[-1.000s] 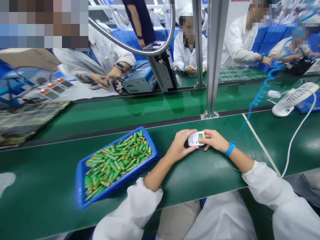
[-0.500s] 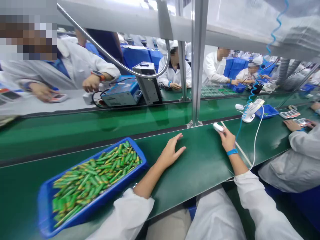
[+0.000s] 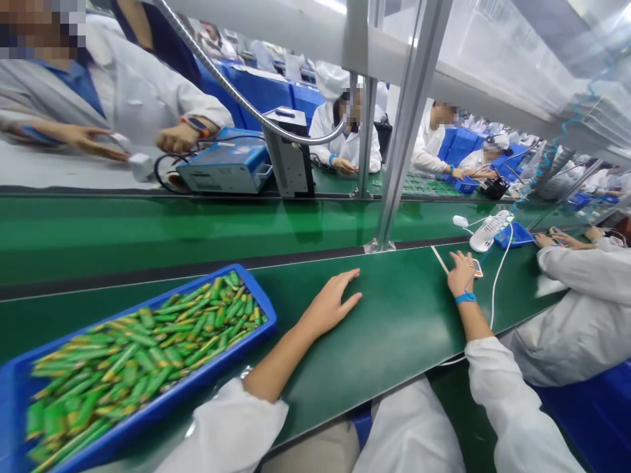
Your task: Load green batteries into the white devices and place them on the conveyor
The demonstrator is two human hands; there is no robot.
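My left hand [image 3: 331, 303] is held over the green work surface [image 3: 389, 315], thumb and fingers apart, with nothing in it. To its left a long blue tray [image 3: 162, 401] is filled with many small green pieces with yellowish ends [image 3: 162, 348]. My right hand [image 3: 462, 274], a blue band [image 3: 465, 297] round its wrist, is farther right on the same surface with its fingers spread. Right beside those fingers is a small white device with orange marks [image 3: 476, 268], partly hidden by the hand; whether they touch it I cannot tell.
A white power strip [image 3: 490, 231] with a cable [image 3: 500, 282] lies beyond my right hand, near a blue tray [image 3: 515, 235]. A metal post [image 3: 401, 131] rises from the bench divider. A co-worker's sleeve [image 3: 574, 269] is at the right. Across the belt [image 3: 197, 230] stands a blue instrument [image 3: 221, 164].
The view has shifted. My right hand, earlier pinching a small white object, now has spread fingers, with a white and orange device showing beside it. My left hand stays about the same.
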